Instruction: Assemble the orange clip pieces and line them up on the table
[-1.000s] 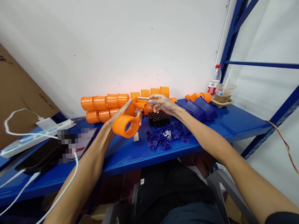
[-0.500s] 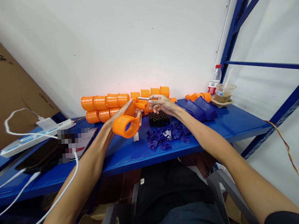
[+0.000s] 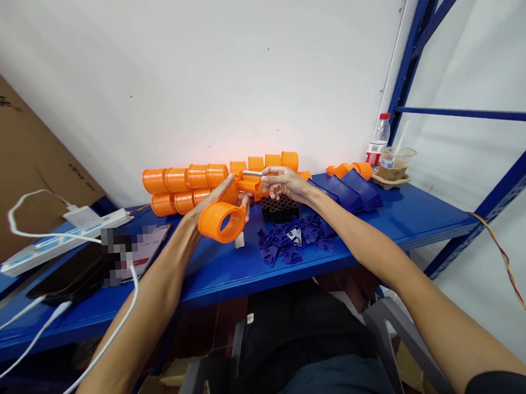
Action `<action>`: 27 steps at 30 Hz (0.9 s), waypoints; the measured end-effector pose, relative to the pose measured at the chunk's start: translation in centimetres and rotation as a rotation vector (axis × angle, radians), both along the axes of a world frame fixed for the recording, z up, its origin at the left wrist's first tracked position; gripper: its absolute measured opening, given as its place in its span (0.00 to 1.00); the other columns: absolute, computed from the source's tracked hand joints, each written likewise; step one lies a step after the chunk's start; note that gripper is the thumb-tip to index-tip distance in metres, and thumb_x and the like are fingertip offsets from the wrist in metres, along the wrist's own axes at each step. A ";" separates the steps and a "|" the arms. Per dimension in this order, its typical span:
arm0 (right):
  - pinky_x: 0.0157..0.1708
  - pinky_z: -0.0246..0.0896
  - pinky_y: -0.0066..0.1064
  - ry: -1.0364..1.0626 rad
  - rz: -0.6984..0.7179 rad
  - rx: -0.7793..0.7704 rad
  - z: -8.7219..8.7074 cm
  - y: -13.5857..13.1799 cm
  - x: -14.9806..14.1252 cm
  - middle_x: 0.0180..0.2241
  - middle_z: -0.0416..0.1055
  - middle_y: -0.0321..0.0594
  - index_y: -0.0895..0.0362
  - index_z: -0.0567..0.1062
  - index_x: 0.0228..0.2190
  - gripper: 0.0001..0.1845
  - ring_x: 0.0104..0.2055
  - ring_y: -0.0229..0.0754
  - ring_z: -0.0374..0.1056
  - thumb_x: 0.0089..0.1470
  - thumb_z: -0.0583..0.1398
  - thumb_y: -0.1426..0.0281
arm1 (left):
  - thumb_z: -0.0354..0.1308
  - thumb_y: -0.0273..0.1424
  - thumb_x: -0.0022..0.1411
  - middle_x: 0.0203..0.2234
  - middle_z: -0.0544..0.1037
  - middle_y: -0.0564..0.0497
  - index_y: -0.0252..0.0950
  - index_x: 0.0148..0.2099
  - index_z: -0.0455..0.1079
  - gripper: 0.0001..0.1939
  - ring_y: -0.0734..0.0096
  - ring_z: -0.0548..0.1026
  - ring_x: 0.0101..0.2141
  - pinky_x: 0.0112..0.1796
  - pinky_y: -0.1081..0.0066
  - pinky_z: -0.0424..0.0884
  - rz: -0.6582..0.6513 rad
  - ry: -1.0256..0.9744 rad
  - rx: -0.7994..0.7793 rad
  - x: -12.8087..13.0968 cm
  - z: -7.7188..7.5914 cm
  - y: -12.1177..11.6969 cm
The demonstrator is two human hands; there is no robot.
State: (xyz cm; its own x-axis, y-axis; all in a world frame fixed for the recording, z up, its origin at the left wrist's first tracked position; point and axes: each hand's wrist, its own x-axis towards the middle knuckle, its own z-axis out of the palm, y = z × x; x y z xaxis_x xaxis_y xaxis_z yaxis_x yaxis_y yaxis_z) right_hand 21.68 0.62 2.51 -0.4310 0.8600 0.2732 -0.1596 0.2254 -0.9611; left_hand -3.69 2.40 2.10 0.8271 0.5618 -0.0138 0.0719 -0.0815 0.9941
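Note:
My left hand [image 3: 213, 195] is wrapped round an orange plastic part [image 3: 211, 226], which has a wide open ring at its near end and a narrower body towards the back. Its fingertips show under the far side. In my right hand [image 3: 288, 181], thumb and forefinger pinch a thin silvery rod [image 3: 252, 173] lying against the top of the orange part. Whether the rod sits inside it, I cannot tell. Below my right hand stand black cylindrical pieces [image 3: 281, 211] packed together. Nearer the front edge lies a heap of small dark blue plastic pieces [image 3: 275, 244].
Orange cylinders [image 3: 178, 180] line the wall on the blue table [image 3: 223, 278]. Flat blue plates [image 3: 346, 192] overlap at right, near a bottle [image 3: 380, 133] and a drink cup [image 3: 392, 165]. A power strip [image 3: 63, 242], phones and white cables occupy the left.

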 end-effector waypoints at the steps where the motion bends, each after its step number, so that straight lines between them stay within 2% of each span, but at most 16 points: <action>1: 0.18 0.65 0.20 0.000 0.000 0.000 0.0 0.0 0.0 0.26 0.80 0.33 0.54 0.75 0.36 0.23 0.20 0.32 0.70 0.49 0.79 0.58 | 0.48 0.74 0.64 0.22 0.78 0.40 0.35 0.28 0.74 0.45 0.58 0.77 0.26 0.30 0.62 0.73 -0.005 -0.001 0.000 0.0 0.0 0.0; 7: 0.18 0.65 0.20 0.012 0.004 0.000 0.1 -0.2 -0.1 0.26 0.80 0.33 0.55 0.75 0.36 0.24 0.20 0.32 0.70 0.47 0.79 0.58 | 0.52 0.72 0.65 0.22 0.77 0.42 0.34 0.30 0.75 0.43 0.59 0.78 0.26 0.31 0.64 0.73 -0.041 -0.050 -0.016 0.0 0.1 -0.1; 15: 0.17 0.63 0.20 -0.003 -0.003 -0.013 0.4 -0.5 -0.2 0.26 0.81 0.33 0.55 0.74 0.36 0.25 0.19 0.32 0.71 0.46 0.80 0.58 | 0.47 0.71 0.68 0.23 0.78 0.40 0.34 0.31 0.75 0.44 0.58 0.78 0.27 0.32 0.62 0.73 -0.037 -0.008 -0.006 -0.1 0.0 0.2; 22: 0.18 0.63 0.21 -0.008 -0.002 -0.009 0.2 -0.3 -0.1 0.27 0.81 0.33 0.55 0.75 0.36 0.24 0.20 0.32 0.71 0.47 0.79 0.58 | 0.52 0.70 0.67 0.23 0.79 0.41 0.35 0.31 0.76 0.41 0.59 0.78 0.27 0.32 0.63 0.73 -0.041 -0.010 -0.009 0.1 0.5 -0.5; 27: 0.18 0.63 0.21 -0.013 0.001 -0.009 0.3 -0.5 -0.1 0.27 0.81 0.34 0.54 0.75 0.36 0.23 0.20 0.32 0.71 0.48 0.79 0.59 | 0.49 0.74 0.65 0.23 0.79 0.40 0.35 0.30 0.75 0.44 0.58 0.78 0.27 0.32 0.62 0.72 -0.052 0.002 0.034 0.1 0.5 -0.2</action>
State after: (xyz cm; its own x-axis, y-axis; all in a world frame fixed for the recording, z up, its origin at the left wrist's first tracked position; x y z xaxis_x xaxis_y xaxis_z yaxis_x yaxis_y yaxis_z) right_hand 21.57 0.17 2.77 -0.4353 0.8621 0.2594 -0.1469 0.2163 -0.9652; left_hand -3.55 2.18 2.61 0.8552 0.5183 0.0027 0.0687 -0.1186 0.9906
